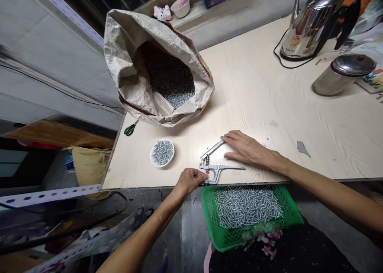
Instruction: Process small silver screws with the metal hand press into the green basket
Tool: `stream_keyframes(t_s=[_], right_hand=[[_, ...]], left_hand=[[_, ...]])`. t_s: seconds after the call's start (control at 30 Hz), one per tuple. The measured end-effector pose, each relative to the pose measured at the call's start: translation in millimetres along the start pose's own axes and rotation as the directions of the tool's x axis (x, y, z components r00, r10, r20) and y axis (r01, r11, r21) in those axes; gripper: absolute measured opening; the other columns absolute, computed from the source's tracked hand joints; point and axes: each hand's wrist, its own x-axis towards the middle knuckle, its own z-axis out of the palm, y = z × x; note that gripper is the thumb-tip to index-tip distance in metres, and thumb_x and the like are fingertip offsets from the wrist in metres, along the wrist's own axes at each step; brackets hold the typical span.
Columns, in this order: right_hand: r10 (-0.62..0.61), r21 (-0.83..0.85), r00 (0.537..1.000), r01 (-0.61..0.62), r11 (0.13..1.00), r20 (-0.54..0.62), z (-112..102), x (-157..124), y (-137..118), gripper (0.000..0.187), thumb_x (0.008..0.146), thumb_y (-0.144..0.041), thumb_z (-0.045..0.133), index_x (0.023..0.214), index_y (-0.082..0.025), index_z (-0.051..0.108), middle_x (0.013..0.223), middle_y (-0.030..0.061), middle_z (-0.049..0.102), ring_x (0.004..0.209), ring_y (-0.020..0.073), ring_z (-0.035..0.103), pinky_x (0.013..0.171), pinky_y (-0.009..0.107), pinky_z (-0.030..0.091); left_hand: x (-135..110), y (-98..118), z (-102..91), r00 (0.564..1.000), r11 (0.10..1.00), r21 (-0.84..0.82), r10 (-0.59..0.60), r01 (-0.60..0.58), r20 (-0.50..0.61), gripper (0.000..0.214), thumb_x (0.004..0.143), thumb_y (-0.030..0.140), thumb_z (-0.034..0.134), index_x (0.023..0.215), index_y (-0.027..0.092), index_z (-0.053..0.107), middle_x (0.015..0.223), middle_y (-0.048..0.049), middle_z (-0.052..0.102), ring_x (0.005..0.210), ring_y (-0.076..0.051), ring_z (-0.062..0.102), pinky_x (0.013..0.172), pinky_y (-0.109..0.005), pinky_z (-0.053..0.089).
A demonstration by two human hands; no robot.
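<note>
I monitor the station through the head camera and use the pliers (213,167) as the reference point. The pliers, grey metal with a spring near the hinge, sit at the front edge of the tabletop (245,85), their two handles spread apart and pointing right.

Left hand (190,179): positioned at the left, near end of the pliers. Thumb and fingertips are brought close together there; I cannot tell whether they clamp the tool, a small part, or nothing.

Right hand (247,147): positioned right of the pliers, palm down. Fingers are extended, with the thumb apart, and the fingertips meet the end of the upper handle without wrapping around it.

Parts supply: a white bowl (155,163) of small metal screw-like pieces stands left of the pliers. A green basket (208,209) of similar pieces is on the near side of the pliers, below the tabletop edge. A large open sack (129,79), also containing metal pieces, stands beyond the pliers to the left.

Other items: green-handled scissors (129,130) lie farther left of the pliers, past the bowl. A kettle (311,29) stands well beyond the pliers to the right.
</note>
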Motion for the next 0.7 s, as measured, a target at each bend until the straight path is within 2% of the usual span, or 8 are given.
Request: stream_keyframes(t_s=[0.1, 0.17, 0.27, 0.43, 0.57, 0.63, 0.7], right_hand=[[-0.037, 0.068, 0.997, 0.032, 0.997, 0.073, -0.6, -16.6, -5.6, 0.094, 0.073, -0.069, 0.058, 0.144, -0.014, 0.030, 0.138, 0.0179, 0.044, 0.128, 0.0350, 0.037, 0.101, 0.050, 0.036], [-0.052, 0.083, 0.991, 0.041, 0.996, 0.127, 2.0, -25.2, -7.2, 0.106, 0.069, -0.071, 0.061, 0.148, -0.014, 0.020, 0.146, 0.0189, 0.035, 0.135, 0.0358, 0.028, 0.106, 0.051, 0.032], [-0.014, 0.051, 0.988, 0.006, 0.999, 0.157, 7.1, -32.9, -7.8, 0.107, 0.070, -0.066, 0.063, 0.149, -0.013, 0.014, 0.150, 0.0204, 0.027, 0.139, 0.0348, 0.022, 0.110, 0.052, 0.025], [0.118, -0.059, 0.986, -0.112, 0.992, 0.117, 8.4, -39.0, -7.5, 0.114, 0.062, -0.073, 0.064, 0.147, -0.012, 0.020, 0.148, 0.0240, 0.029, 0.136, 0.0416, 0.023, 0.107, 0.064, 0.015], [0.101, -0.049, 0.992, -0.097, 0.994, 0.082, 3.3, -42.8, -12.1, 0.104, 0.062, -0.063, 0.069, 0.142, -0.009, 0.029, 0.140, 0.0228, 0.039, 0.128, 0.0398, 0.035, 0.103, 0.057, 0.031], [0.094, -0.030, 0.994, -0.093, 0.995, 0.054, 1.4, -44.5, -16.7, 0.092, 0.064, -0.055, 0.070, 0.136, -0.010, 0.035, 0.131, 0.0198, 0.047, 0.118, 0.0358, 0.043, 0.095, 0.050, 0.040], [0.104, -0.027, 0.994, -0.103, 0.994, 0.023, 0.5, -46.7, -22.0, 0.078, 0.068, -0.048, 0.069, 0.131, -0.011, 0.041, 0.122, 0.0174, 0.051, 0.108, 0.0321, 0.047, 0.086, 0.045, 0.044]], left_hand=[[0.7, 0.2, 0.1, 1.000, 1.000, 0.013, -0.009, 0.009, 0.004, 0.042, 0.065, 0.054, 0.058, 0.050, 0.017, 0.046, 0.047, 0.0064, 0.031, 0.049, -0.007, 0.025, 0.050, -0.025, 0.017], [0.5, 0.8, 0.4, 1.000, 1.000, 0.018, -0.006, 0.006, -0.003, 0.042, 0.065, 0.054, 0.058, 0.051, 0.017, 0.048, 0.048, 0.0063, 0.032, 0.050, -0.007, 0.025, 0.051, -0.025, 0.017], [0.0, 2.0, 1.0, 1.000, 1.000, 0.014, -0.017, 0.017, -0.023, 0.039, 0.064, 0.053, 0.060, 0.055, 0.015, 0.053, 0.049, 0.0056, 0.036, 0.051, -0.008, 0.029, 0.052, -0.024, 0.020], [-0.3, 3.3, 2.0, 0.999, 0.998, 0.062, -0.008, 0.011, -0.045, 0.037, 0.065, 0.050, 0.060, 0.057, 0.014, 0.057, 0.049, 0.0058, 0.036, 0.051, -0.008, 0.030, 0.052, -0.025, 0.022], [0.0, 4.3, 2.7, 0.999, 0.995, 0.098, -0.002, 0.007, -0.044, 0.036, 0.067, 0.049, 0.059, 0.057, 0.015, 0.057, 0.049, 0.0062, 0.035, 0.050, -0.008, 0.030, 0.052, -0.025, 0.021], [0.6, 4.7, 2.0, 0.999, 0.995, 0.098, 0.000, 0.004, -0.042, 0.036, 0.068, 0.049, 0.058, 0.057, 0.015, 0.056, 0.049, 0.0063, 0.035, 0.050, -0.008, 0.029, 0.052, -0.025, 0.021], [1.1, 4.8, 0.8, 0.999, 0.995, 0.096, 0.012, -0.009, -0.032, 0.038, 0.069, 0.050, 0.059, 0.056, 0.015, 0.055, 0.049, 0.0064, 0.034, 0.049, -0.008, 0.028, 0.051, -0.025, 0.020]])
